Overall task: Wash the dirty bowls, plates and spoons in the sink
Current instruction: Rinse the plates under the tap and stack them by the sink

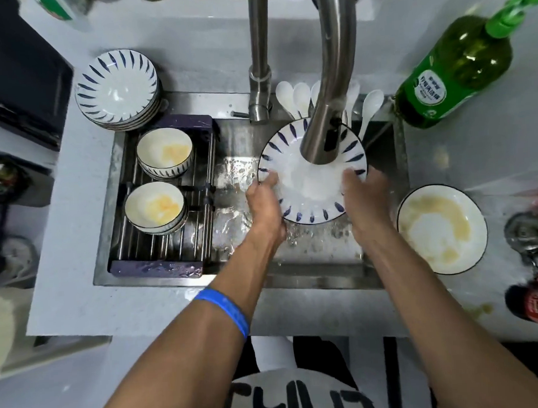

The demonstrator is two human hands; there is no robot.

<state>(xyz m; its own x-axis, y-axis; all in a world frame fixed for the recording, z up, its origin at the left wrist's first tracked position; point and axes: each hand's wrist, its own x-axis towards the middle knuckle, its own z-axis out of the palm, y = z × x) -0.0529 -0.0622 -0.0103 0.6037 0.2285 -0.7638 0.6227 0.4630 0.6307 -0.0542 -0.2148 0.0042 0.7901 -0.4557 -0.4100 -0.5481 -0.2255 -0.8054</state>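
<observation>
Fingers of both hands curl round the plate: the left hand grips its left rim, the right hand its right rim, holding it tilted under the tap over the sink. Water runs across its middle. Wet glaze could slip from either grip and knock the steel below. Smeared bowls wait on the rack; another dirty plate sits right.

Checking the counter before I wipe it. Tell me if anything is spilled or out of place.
A yellowish smear lies on the counter at right, below the dirty plate, beside a red bottle. It looks like spilled food. Nothing else stands out.
</observation>
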